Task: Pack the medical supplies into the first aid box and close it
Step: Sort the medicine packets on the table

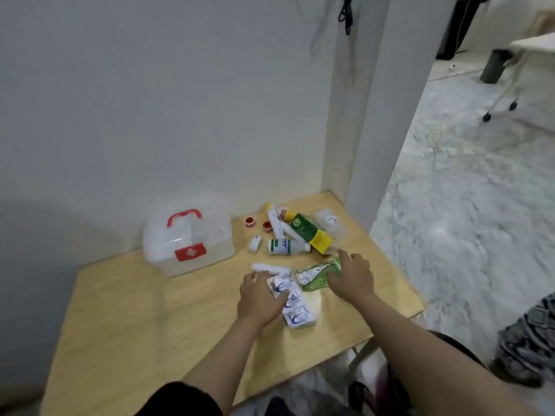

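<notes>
Crowding box [188, 241] (lid shut): bottle [286, 247] | green carton [310, 232] | tape rolls [250, 222]

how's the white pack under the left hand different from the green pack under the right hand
The white pack carries blue markings; the green pack is green with a silvery patch. The white pack runs lengthwise toward the table's near edge, while the green one lies crosswise, further right. The left hand rests on the white pack's left side; the right hand lies on the green pack's right end. Both lie flat on the table, outside the closed first aid box.

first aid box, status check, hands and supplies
Left hand on white packs, right hand on green packet. Box shut, nothing packed. Supplies loose, path clear.
</notes>
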A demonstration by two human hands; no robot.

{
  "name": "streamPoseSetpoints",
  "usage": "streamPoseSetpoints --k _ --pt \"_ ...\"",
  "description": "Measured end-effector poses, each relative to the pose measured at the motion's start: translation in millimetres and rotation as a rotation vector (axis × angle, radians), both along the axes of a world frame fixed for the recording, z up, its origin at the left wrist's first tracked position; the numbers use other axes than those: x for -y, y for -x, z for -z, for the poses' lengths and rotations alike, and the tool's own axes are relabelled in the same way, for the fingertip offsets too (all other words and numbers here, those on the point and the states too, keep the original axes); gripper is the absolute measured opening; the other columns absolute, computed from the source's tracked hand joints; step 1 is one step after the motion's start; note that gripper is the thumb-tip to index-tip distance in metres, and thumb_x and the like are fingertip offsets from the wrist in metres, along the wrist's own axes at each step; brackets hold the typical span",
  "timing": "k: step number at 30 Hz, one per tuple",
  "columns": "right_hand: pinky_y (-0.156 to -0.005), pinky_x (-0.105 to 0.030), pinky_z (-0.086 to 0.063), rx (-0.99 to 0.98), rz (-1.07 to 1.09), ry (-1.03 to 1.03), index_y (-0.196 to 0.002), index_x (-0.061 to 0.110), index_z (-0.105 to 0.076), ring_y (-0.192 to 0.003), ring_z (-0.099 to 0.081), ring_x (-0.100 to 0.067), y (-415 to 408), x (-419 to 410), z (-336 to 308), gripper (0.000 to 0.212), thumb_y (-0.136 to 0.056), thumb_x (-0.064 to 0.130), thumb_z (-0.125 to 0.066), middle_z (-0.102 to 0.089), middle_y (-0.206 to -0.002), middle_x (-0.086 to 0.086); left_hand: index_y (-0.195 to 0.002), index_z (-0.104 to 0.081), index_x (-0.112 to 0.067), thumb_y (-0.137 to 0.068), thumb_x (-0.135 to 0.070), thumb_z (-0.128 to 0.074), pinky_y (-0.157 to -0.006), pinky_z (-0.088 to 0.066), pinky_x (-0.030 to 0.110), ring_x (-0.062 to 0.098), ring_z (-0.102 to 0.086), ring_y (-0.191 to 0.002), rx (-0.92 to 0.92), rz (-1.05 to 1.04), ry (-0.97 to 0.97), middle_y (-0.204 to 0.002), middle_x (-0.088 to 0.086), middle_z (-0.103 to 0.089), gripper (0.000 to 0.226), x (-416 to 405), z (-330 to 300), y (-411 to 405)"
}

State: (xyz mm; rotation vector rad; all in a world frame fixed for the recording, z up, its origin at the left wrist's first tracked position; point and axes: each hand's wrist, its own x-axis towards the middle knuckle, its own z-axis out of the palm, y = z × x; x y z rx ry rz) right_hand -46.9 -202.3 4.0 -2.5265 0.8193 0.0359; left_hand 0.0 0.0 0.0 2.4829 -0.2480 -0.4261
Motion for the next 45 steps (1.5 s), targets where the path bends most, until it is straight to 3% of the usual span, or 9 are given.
streamPoseSetpoints --k 9,12,15,19,24,28,32,40,45 --pt "-0.110 -0.055 -0.017 -0.034 0.197 -0.031 -0.144 0.039 -0.030 -0.138 -0.021 -0.037 0.6 -17.7 50.7 0.069 -0.082 0.062 -0.049 -0.018 -0.154 -0.014 -0.148 -0.022 -0.029 -0.076 -0.063 -0.057 -0.108 -0.022 0.040 0.034 -0.018 -0.139 -0.015 -0.096 -0.100 -0.152 0.018 -0.017 0.087 15.8 43.0 32.9" --pt "-0.112 -0.058 -0.009 0.021 0.177 -0.009 -0.141 0.038 -0.037 -0.141 -0.015 -0.037 6.3 -26.0 61.4 0.066 -0.081 0.059 -0.053 -0.014 -0.157 -0.014 -0.145 -0.030 -0.033 -0.077 -0.054 -0.062 -0.109 -0.021 0.041 0.034 -0.017 -0.139 0.013 -0.099 -0.110 -0.155 0.016 -0.013 0.078 16.4 49.9 39.4" --pt "-0.111 -0.057 -0.010 0.091 0.195 -0.059 -0.134 0.035 -0.049 -0.140 -0.020 -0.037 9.6 -22.4 65.0 0.061 -0.077 0.051 -0.062 -0.026 -0.152 -0.013 -0.137 -0.046 -0.032 -0.077 -0.044 -0.066 -0.105 -0.027 0.041 0.034 -0.026 -0.133 0.053 -0.129 -0.057 -0.151 0.012 -0.025 0.064 14.6 52.8 39.9" --pt "-0.103 -0.047 -0.027 0.180 0.175 -0.046 -0.117 0.030 -0.063 -0.123 -0.042 -0.036 18.9 -19.9 65.2 0.053 -0.067 0.045 -0.068 -0.048 -0.126 -0.012 -0.129 -0.054 -0.030 -0.076 -0.036 -0.068 -0.100 -0.031 0.038 0.031 -0.035 -0.123 0.074 -0.147 -0.037 -0.136 0.007 -0.040 0.055 12.6 51.1 38.3" --pt "-0.085 -0.034 -0.049 0.373 0.229 -0.188 -0.111 0.019 -0.066 -0.095 -0.054 -0.026 37.4 -31.3 54.3 0.043 -0.070 0.013 -0.074 -0.043 -0.121 -0.010 -0.128 -0.055 -0.025 -0.076 -0.029 -0.070 -0.095 -0.034 0.036 0.029 -0.042 -0.112 0.038 -0.151 0.001 -0.119 0.007 -0.045 0.055 11.6 47.8 39.5" --pt "-0.084 -0.010 -0.035 0.451 0.329 -0.326 -0.109 0.010 -0.067 -0.098 -0.046 -0.012 47.7 -34.1 49.7 0.037 -0.074 0.000 -0.071 -0.041 -0.121 -0.010 -0.125 -0.057 -0.019 -0.074 -0.015 -0.072 -0.086 -0.042 0.025 0.022 -0.054 -0.096 -0.042 -0.156 0.202 -0.112 0.002 -0.038 0.053 11.7 46.3 46.1" --pt "-0.086 -0.028 -0.044 0.472 0.416 -0.373 -0.100 0.014 -0.070 -0.100 -0.056 -0.025 53.0 -31.2 48.2 0.031 -0.070 0.005 -0.073 -0.051 -0.104 -0.004 -0.123 -0.059 -0.017 -0.070 -0.008 -0.075 -0.079 -0.039 0.021 0.016 -0.054 -0.088 -0.090 -0.201 0.304 -0.109 0.004 -0.047 0.055 11.1 43.1 50.7" --pt "-0.076 -0.008 -0.035 0.545 0.455 -0.541 -0.129 0.018 -0.052 -0.102 -0.046 -0.004 68.0 -16.4 31.1 0.063 -0.071 0.002 -0.073 -0.045 -0.118 0.004 -0.122 -0.057 -0.015 -0.075 -0.008 -0.070 -0.075 -0.048 0.030 0.018 -0.060 -0.090 -0.026 -0.079 0.380 -0.106 -0.002 -0.054 0.049 18.1 31.5 60.3" --pt "-0.095 -0.035 -0.048 0.589 0.481 -0.595 -0.135 0.018 -0.049 -0.116 -0.051 -0.017 82.6 -2.0 30.3 0.075 -0.067 -0.002 -0.074 -0.045 -0.120 0.004 -0.123 -0.057 -0.015 -0.072 -0.009 -0.075 -0.064 -0.043 0.010 0.017 -0.062 -0.083 -0.012 0.013 0.425 -0.106 -0.008 -0.051 0.054 37.2 19.3 59.0"
